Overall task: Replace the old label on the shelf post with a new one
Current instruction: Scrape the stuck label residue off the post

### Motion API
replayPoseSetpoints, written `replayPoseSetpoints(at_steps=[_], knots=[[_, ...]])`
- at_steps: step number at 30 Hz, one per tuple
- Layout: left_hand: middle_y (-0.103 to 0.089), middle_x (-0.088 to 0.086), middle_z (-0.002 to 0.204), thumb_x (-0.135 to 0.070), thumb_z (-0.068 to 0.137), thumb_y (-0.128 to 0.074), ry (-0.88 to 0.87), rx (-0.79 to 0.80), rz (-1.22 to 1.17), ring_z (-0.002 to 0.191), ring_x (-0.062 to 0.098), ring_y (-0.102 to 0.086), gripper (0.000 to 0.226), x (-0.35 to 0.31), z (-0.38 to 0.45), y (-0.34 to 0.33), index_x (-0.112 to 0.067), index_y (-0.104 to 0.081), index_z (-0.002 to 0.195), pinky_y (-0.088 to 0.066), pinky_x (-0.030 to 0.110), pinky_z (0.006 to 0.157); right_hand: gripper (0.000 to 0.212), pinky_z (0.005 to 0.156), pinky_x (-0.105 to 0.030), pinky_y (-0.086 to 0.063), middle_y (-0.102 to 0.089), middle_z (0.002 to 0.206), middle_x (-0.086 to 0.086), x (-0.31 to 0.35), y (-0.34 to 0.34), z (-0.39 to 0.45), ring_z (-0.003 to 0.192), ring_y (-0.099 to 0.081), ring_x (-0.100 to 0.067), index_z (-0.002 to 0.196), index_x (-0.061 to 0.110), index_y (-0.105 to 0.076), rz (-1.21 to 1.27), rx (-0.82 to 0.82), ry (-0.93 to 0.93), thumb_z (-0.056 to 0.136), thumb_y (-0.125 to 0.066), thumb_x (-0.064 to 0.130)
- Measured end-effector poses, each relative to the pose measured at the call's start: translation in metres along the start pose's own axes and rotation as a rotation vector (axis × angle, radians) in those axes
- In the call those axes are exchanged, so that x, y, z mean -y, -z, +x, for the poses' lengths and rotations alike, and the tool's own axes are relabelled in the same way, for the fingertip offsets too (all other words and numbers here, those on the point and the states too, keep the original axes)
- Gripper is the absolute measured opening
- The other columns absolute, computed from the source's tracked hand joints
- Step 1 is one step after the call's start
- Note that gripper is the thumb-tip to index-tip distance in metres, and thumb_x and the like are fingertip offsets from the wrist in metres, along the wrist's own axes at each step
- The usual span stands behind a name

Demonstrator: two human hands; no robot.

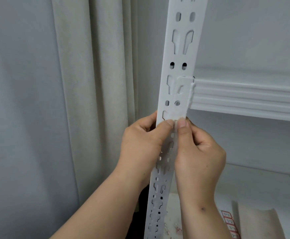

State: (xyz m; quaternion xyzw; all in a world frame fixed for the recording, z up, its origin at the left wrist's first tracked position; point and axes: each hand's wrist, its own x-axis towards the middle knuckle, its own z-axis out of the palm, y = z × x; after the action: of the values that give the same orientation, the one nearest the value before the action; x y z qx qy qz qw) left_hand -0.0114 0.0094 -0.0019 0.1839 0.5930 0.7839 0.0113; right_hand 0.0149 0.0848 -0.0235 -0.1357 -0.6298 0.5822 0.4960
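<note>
Currently, shelf post (181, 69): white perforated metal upright, running from the top edge down to the bottom edge, with paired keyhole and oval slots along its face.
Label (175, 115): pale, whitish patch on the post face just above the two thumbs and just below the beam bracket; its print cannot be read, and whether it is the old or the new one cannot be told.
Left hand (140, 144): fingers wrapped round the left edge of the post, thumb pressed flat on the front face at the lower edge of the label; it grips the post.
Right hand (198, 152): fingers curled behind the right edge of the post, thumb tip pressed on the label's lower edge, touching the left thumb.
Obstruction: both hands cover the post face below the label; the fingers behind the post are hidden.
Shelf beam (247, 97): white ribbed horizontal member, hooked into the post slots just above the label, extending right.
Curtain (92, 100): pale grey folds, hanging left of and behind the post.
Label sheet (229, 225): strip of red-bordered stickers lying on the lower shelf (270, 187), bottom right, well apart from the hands.
</note>
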Motion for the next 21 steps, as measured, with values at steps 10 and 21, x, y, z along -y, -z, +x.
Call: replayPoseSetpoints(at_steps=[10, 21], knots=[[-0.079, -0.001, 0.089, -0.019, 0.088, -0.069, -0.026, -0.094, -0.049, 0.087, 0.017, -0.076, 0.012, 0.008, 0.0, -0.007, -0.021, -0.079, 0.094, -0.06, 0.026, 0.075, 0.032, 0.074, -0.018, -0.049, -0.07, 0.083, 0.015, -0.01, 0.007, 0.002, 0.079, -0.061, 0.001, 0.101, 0.025, -0.075, -0.055, 0.109, 0.135, 0.087, -0.051, 0.042], [-0.078, -0.009, 0.085, -0.021, 0.085, -0.067, -0.107, -0.063, -0.021, 0.077, 0.0, -0.072, 0.019, 0.018, 0.007, -0.002, -0.024, -0.079, 0.101, -0.049, 0.007, 0.062, 0.024, 0.074, 0.004, -0.038, -0.062, 0.083, 0.041, -0.013, 0.015, 0.008, 0.088, -0.055, 0.024, 0.103, 0.037, -0.068, -0.06, 0.202, 0.282, 0.089, -0.053, 0.025]])
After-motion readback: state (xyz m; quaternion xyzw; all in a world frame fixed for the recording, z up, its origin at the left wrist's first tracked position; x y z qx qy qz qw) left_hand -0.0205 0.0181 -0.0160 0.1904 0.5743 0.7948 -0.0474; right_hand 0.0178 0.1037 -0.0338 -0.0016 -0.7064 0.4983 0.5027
